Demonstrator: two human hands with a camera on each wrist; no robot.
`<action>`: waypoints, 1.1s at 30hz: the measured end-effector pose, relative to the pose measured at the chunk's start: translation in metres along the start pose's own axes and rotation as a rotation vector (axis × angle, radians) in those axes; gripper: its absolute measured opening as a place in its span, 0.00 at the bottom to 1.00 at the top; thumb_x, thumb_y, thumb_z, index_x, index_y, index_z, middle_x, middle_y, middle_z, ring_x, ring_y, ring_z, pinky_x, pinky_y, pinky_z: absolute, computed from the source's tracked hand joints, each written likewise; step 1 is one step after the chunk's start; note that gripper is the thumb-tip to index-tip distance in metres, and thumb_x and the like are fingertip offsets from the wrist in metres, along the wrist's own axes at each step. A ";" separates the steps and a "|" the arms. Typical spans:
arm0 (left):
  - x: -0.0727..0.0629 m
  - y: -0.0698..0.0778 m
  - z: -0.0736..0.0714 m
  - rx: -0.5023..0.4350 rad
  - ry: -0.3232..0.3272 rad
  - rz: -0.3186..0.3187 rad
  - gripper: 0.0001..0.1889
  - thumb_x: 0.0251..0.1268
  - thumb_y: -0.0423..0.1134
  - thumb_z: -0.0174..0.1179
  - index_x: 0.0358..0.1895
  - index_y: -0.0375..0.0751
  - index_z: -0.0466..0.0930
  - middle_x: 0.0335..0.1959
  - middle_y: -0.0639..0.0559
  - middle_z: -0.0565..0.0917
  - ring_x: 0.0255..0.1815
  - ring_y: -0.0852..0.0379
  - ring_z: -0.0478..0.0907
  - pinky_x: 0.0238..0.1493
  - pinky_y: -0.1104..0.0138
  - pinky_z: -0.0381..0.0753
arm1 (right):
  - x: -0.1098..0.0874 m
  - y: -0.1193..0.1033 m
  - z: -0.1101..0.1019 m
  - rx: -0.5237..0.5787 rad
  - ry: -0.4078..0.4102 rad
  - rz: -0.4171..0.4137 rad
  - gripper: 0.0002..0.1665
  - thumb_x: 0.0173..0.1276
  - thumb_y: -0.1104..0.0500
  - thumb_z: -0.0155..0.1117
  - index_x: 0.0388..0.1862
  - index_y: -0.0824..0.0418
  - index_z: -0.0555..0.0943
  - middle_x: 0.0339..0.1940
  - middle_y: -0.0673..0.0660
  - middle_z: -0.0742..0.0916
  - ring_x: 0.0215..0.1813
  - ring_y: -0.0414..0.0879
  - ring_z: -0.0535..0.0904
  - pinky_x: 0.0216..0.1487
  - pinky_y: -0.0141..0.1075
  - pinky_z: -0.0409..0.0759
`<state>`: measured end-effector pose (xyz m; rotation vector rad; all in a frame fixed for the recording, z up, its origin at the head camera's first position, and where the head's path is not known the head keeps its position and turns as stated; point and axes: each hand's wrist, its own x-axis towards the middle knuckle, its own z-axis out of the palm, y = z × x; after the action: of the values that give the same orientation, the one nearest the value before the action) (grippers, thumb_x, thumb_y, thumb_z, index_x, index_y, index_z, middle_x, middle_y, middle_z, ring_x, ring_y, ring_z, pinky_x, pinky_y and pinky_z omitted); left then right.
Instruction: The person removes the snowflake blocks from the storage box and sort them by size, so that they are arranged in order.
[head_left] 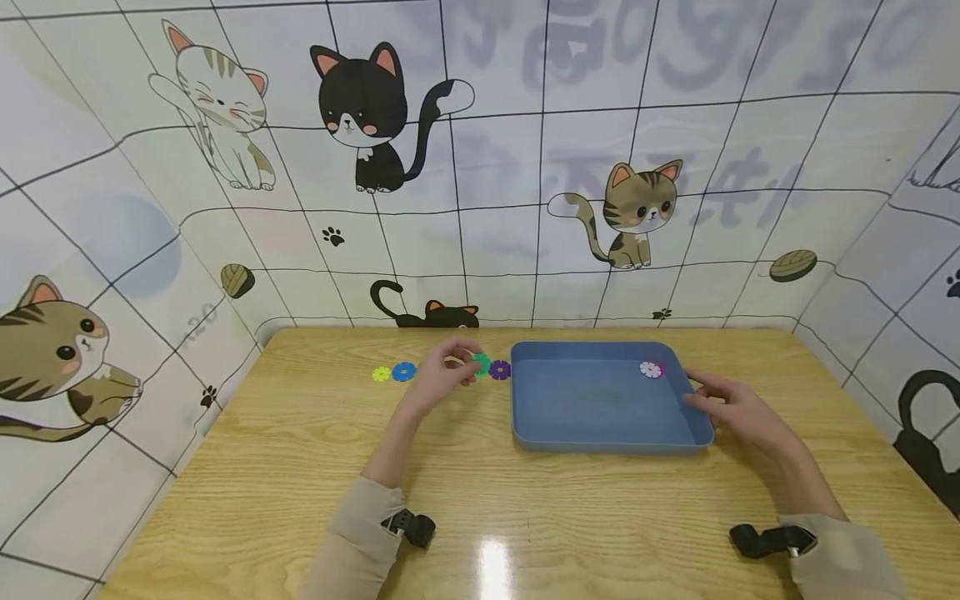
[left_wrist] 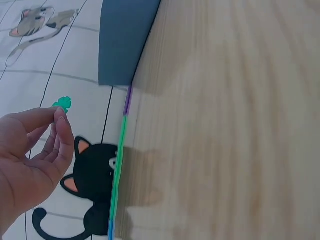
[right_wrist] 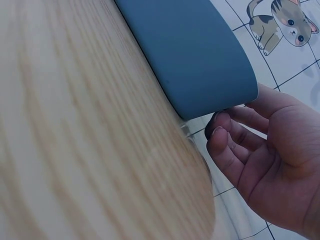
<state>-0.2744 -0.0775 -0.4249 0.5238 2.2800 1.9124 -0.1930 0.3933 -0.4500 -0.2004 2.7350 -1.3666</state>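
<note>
Left hand (left_wrist: 35,160) pinches disc (left_wrist: 63,102), right hand (head_left: 731,408) grips tray (head_left: 600,417).

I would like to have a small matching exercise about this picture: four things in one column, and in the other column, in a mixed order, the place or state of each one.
1. left hand
2. right hand
3. white disc
4. purple disc

A. inside the blue tray
B. pinches a green disc
C. on the table, beside the tray's left side
D. at the tray's right rim

Right pairs: 1-B, 2-D, 3-A, 4-C
</note>
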 end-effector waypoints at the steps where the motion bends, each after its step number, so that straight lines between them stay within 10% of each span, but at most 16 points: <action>1: -0.001 -0.001 -0.005 0.008 0.011 -0.004 0.12 0.69 0.28 0.63 0.53 0.34 0.81 0.39 0.42 0.78 0.41 0.26 0.79 0.49 0.43 0.82 | 0.000 0.000 0.000 0.002 0.000 0.002 0.40 0.78 0.52 0.60 0.79 0.69 0.59 0.39 0.59 0.76 0.26 0.45 0.71 0.29 0.36 0.72; 33: -0.042 -0.030 -0.148 0.181 0.264 -0.282 0.15 0.71 0.25 0.60 0.57 0.23 0.72 0.41 0.33 0.80 0.32 0.51 0.87 0.42 0.62 0.87 | 0.000 0.001 -0.001 0.018 0.000 0.004 0.40 0.77 0.53 0.61 0.79 0.68 0.59 0.39 0.59 0.76 0.26 0.44 0.71 0.30 0.36 0.73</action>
<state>-0.2861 -0.2336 -0.4309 -0.0420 2.5393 1.7363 -0.1931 0.3943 -0.4505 -0.1943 2.7201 -1.3903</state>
